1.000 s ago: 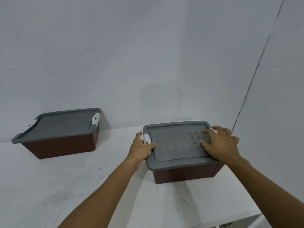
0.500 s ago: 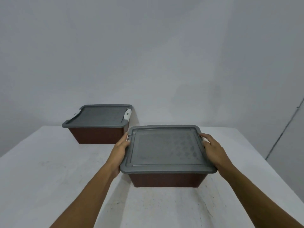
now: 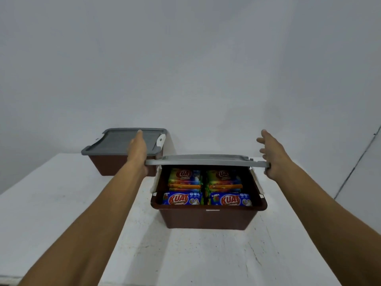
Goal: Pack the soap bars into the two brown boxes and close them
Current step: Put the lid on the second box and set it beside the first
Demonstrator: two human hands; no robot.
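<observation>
Head view: a grey lid [image 3: 206,160] hangs level above the near brown box [image 3: 208,216], clear of its rim. The left hand [image 3: 137,150] holds the lid's left edge, though how its grip closes there seems hidden behind the wrist. The right hand [image 3: 272,155] takes the right edge, thumb below and fingers spread above. Wrapped soap bars [image 3: 206,187] fill the open box in rows. The far brown box [image 3: 109,166] stands lidded on the white worktop [image 3: 61,203], behind and to the left.
</observation>
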